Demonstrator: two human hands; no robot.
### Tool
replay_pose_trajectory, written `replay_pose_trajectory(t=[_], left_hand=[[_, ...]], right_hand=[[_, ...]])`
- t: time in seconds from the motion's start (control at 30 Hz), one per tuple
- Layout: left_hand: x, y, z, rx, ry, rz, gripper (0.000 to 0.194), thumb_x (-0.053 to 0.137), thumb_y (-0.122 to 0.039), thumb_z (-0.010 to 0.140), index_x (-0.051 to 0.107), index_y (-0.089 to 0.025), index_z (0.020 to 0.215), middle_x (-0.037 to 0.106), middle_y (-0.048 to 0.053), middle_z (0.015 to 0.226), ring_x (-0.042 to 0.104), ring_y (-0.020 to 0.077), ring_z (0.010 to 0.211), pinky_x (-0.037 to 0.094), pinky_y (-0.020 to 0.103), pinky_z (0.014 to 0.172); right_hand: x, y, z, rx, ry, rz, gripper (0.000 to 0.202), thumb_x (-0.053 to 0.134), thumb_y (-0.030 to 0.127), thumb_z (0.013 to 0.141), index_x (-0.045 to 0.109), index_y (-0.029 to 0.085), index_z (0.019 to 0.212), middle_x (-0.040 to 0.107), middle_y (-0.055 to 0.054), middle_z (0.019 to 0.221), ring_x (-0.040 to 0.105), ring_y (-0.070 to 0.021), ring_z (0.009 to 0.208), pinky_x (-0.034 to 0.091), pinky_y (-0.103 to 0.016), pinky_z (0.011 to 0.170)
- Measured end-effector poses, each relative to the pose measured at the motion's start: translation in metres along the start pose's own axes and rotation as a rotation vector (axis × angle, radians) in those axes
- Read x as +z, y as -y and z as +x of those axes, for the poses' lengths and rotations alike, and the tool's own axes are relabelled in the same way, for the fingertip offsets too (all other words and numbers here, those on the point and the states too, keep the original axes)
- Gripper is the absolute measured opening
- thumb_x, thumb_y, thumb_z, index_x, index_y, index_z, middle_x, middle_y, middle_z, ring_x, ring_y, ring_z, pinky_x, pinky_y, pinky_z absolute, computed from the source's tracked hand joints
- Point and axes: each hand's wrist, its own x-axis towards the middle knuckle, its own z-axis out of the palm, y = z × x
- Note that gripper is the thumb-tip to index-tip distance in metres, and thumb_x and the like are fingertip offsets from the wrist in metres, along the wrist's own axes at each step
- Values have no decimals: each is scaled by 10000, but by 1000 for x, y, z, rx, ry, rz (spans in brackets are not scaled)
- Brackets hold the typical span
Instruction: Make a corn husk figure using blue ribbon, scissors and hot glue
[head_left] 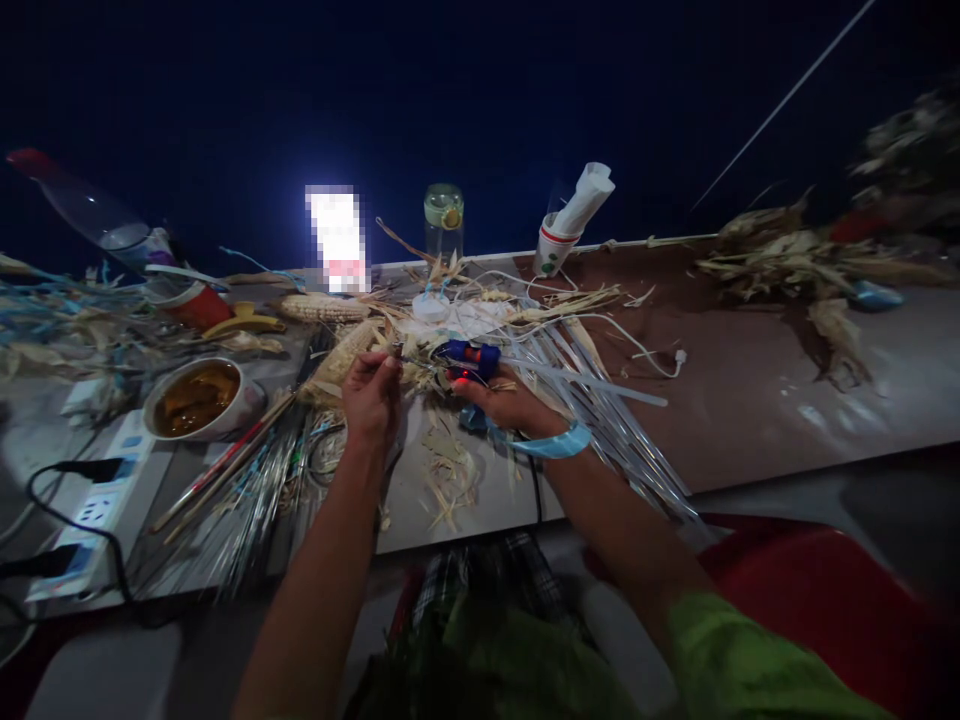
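My right hand (510, 402) is wrapped round a blue hot glue gun (474, 358) with a small red light on it. A long clear glue stick (600, 382) runs out of its back end to the right. Opposite the gun's nozzle, the fingers of my left hand (373, 400) are pinched together at something small and dark that I cannot make out. A blue band circles my right wrist. Dried corn cobs (343, 355) lie just behind my left hand. Below the gun, pale husk scraps (448, 475) are scattered on the table.
Loose glue sticks (626, 440) lie to the right. On the left are a bowl of brown liquid (199, 395), a power strip (97, 512) with cables, and a bundle of thin wires (259, 500). A glass bottle (444, 225) and a paper cup (555, 248) stand behind.
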Motion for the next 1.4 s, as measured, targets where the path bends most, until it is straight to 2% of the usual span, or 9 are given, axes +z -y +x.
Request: replay_pose_trajectory(t=[0.23, 0.5, 0.83, 1.03, 1.2, 1.27, 1.4], left_hand=[[-2, -1, 2, -42, -45, -21, 308, 784, -210, 531, 536, -185, 713, 540, -53, 566, 502, 65, 493, 283, 164, 424], [2, 0, 0, 32, -1, -10, 284, 795, -207, 512, 572, -179, 687, 550, -48, 590, 508, 60, 547, 393, 191, 552], [-1, -2, 2, 11, -60, 6, 289, 791, -215, 521, 560, -169, 689, 543, -54, 582, 493, 51, 514, 348, 174, 496], [-1, 1, 1, 18, 24, -18, 279, 799, -202, 526, 580, -164, 695, 569, -44, 616, 517, 58, 562, 391, 186, 563], [-2, 0, 1, 3, 14, -12, 256, 787, -187, 550, 582, -166, 702, 546, -48, 579, 501, 53, 515, 351, 165, 490], [-2, 0, 1, 5, 13, -9, 252, 785, -189, 554, 581, -167, 699, 543, -48, 573, 499, 53, 507, 344, 162, 476], [-1, 2, 2, 27, 50, -23, 245, 787, -181, 547, 590, -165, 692, 564, -44, 606, 516, 49, 547, 400, 169, 549]], right_hand=[[0, 6, -2, -13, 32, -3, 276, 631, 420, 721, 672, 204, 888, 677, -32, 858, 600, -169, 787, 501, -335, 743], [-2, 5, -1, 15, 8, -52, 273, 610, 462, 728, 662, 209, 819, 661, -22, 791, 586, -162, 749, 484, -338, 756], [1, 12, -2, -20, 65, -39, 342, 587, 479, 725, 636, 171, 865, 644, -36, 809, 566, -147, 728, 474, -305, 716], [-1, 7, -1, 17, 38, -43, 349, 582, 492, 733, 639, 185, 888, 650, -33, 815, 569, -145, 740, 473, -298, 708], [-6, 3, -2, 48, 76, -21, 340, 588, 494, 736, 636, 188, 877, 639, -22, 803, 555, -123, 695, 468, -269, 657], [-7, 4, -1, 37, 88, -32, 332, 592, 487, 736, 639, 184, 861, 634, -24, 797, 553, -123, 698, 464, -268, 659], [-8, 8, 0, -12, 79, -5, 326, 570, 472, 756, 640, 177, 877, 624, -26, 794, 544, -120, 698, 452, -268, 652]])
